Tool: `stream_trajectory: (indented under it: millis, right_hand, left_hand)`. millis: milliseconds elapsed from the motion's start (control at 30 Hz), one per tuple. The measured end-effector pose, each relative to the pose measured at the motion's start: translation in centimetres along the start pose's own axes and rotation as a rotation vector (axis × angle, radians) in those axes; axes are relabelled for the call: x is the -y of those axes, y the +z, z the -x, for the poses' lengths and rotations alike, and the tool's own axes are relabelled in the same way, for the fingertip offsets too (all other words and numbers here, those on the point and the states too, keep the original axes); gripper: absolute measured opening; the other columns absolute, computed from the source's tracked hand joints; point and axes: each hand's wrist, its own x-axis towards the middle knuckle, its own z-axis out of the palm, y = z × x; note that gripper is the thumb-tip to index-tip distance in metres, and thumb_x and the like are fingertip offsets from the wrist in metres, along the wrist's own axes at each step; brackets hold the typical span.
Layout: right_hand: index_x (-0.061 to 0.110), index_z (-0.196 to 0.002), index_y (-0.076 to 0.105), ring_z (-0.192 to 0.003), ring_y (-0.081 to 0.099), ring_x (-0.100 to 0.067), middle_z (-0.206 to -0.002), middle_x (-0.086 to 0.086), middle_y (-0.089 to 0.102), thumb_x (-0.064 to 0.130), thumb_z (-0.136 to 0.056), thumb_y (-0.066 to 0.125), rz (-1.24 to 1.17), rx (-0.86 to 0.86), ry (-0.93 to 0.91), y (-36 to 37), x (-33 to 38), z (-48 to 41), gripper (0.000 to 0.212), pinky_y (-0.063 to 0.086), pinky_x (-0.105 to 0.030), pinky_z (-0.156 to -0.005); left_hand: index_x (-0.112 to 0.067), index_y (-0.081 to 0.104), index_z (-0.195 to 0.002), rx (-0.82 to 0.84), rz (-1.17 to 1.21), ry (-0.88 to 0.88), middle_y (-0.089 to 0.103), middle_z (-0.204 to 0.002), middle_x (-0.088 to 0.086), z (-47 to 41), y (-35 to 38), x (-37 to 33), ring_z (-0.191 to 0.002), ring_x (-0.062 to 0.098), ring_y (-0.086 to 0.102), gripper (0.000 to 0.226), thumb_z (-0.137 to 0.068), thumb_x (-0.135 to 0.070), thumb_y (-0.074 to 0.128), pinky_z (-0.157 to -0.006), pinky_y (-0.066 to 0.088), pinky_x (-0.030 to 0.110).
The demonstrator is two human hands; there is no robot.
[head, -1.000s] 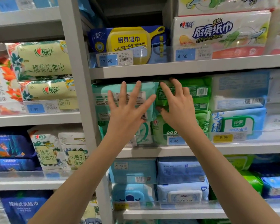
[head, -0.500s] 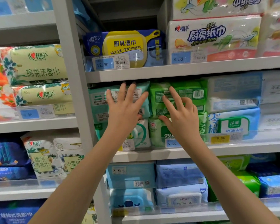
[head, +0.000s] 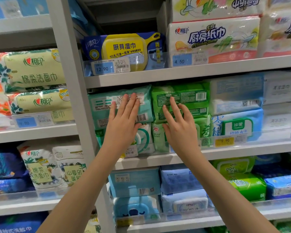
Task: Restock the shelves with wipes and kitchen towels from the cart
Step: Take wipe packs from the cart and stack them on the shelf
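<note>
My left hand lies flat with straight fingers on a teal wipes pack, the upper one of a stack on the middle shelf. Beside it, my right hand presses its spread fingers against a green wipes pack that tops its own stack. Both packs show their printed backs and barcodes. Neither hand holds anything. On the shelf above stand a blue and yellow kitchen wipes pack and a white kitchen towel pack.
A white upright post splits the shelving. Cotton tissue packs fill the left bay. Blue and white wipes packs sit right of the green one, and more packs fill the lower shelves. The cart is out of view.
Both hands have stayed on the two upper packs. The left fingers have drawn closer together, and the packs sit a little further back and squarer on their stacks.
</note>
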Motion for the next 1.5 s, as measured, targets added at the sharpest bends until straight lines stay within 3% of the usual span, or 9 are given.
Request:
stream_trajectory:
  millis: [200, 333, 533, 733, 1133, 1367, 1500]
  right_hand:
    - [0.021, -0.140, 0.044, -0.136, 0.034, -0.031, -0.151, -0.005, 0.039, 0.035, -0.091, 0.046, -0.054, 0.032, -0.059, -0.5, 2.7, 0.6, 0.051, 0.028, -0.056, -0.109]
    - [0.022, -0.141, 0.046, -0.139, 0.028, -0.029, -0.151, -0.001, 0.039, 0.035, -0.086, 0.063, -0.040, 0.059, -0.073, 0.3, 3.6, 0.4, 0.059, 0.029, -0.057, -0.109]
    - [0.022, -0.144, 0.042, -0.141, 0.023, -0.031, -0.153, -0.001, 0.035, 0.039, -0.087, 0.062, 0.006, 0.079, -0.070, 0.8, 3.8, 0.7, 0.063, 0.027, -0.059, -0.109]
    - [0.022, -0.145, 0.041, -0.141, 0.021, -0.034, -0.153, -0.003, 0.035, 0.043, -0.086, 0.062, 0.033, 0.107, -0.065, 1.0, 4.2, 0.7, 0.066, 0.024, -0.061, -0.109]
    - [0.020, -0.139, 0.049, -0.142, 0.027, -0.034, -0.151, -0.003, 0.038, 0.040, -0.080, 0.070, -0.027, 0.188, -0.119, -0.3, 3.4, 0.9, 0.066, 0.026, -0.060, -0.109]
    - [0.017, -0.129, 0.057, -0.137, 0.038, -0.031, -0.147, -0.003, 0.045, 0.034, -0.078, 0.073, -0.064, 0.213, -0.155, -1.5, 2.8, 1.7, 0.056, 0.029, -0.059, -0.107]
    - [0.016, -0.130, 0.057, -0.133, 0.044, -0.031, -0.144, -0.005, 0.049, 0.030, -0.078, 0.074, -0.118, 0.261, -0.119, -2.5, 2.9, 2.4, 0.056, 0.032, -0.060, -0.105]
  left_hand:
    - [-0.007, 0.028, -0.149, 0.021, 0.034, -0.099, 0.016, -0.158, 0.011, 2.8, 0.4, -0.7, -0.147, 0.029, 0.011, 0.068, -0.093, -0.043, 0.040, -0.115, 0.014, 0.057]
    - [-0.008, 0.024, -0.150, 0.040, 0.065, -0.085, 0.013, -0.159, 0.009, 3.5, 1.3, 0.1, -0.147, 0.027, 0.009, 0.069, -0.092, -0.042, 0.040, -0.114, 0.017, 0.056]
    - [-0.011, 0.014, -0.151, 0.082, 0.095, -0.080, 0.007, -0.160, 0.007, 3.0, 1.6, 0.4, -0.147, 0.025, 0.003, 0.068, -0.093, -0.044, 0.030, -0.114, 0.011, 0.052]
    - [-0.010, 0.020, -0.150, 0.148, 0.110, -0.095, 0.004, -0.158, 0.003, 2.4, 1.5, 0.7, -0.146, 0.020, -0.001, 0.067, -0.094, -0.045, 0.026, -0.113, 0.006, 0.049]
    - [-0.008, 0.027, -0.149, 0.195, 0.136, -0.176, 0.016, -0.159, 0.007, 4.6, 0.4, -1.4, -0.146, 0.024, 0.012, 0.070, -0.092, -0.048, 0.028, -0.115, 0.016, 0.049]
    - [-0.003, 0.044, -0.140, 0.186, 0.194, -0.200, 0.036, -0.151, 0.012, 5.4, -0.6, -2.0, -0.141, 0.029, 0.028, 0.064, -0.092, -0.044, 0.034, -0.112, 0.021, 0.046]
    - [-0.001, 0.054, -0.130, 0.202, 0.306, -0.197, 0.048, -0.141, 0.013, 5.4, -1.6, -2.5, -0.133, 0.031, 0.039, 0.060, -0.091, -0.042, 0.034, -0.106, 0.031, 0.048]
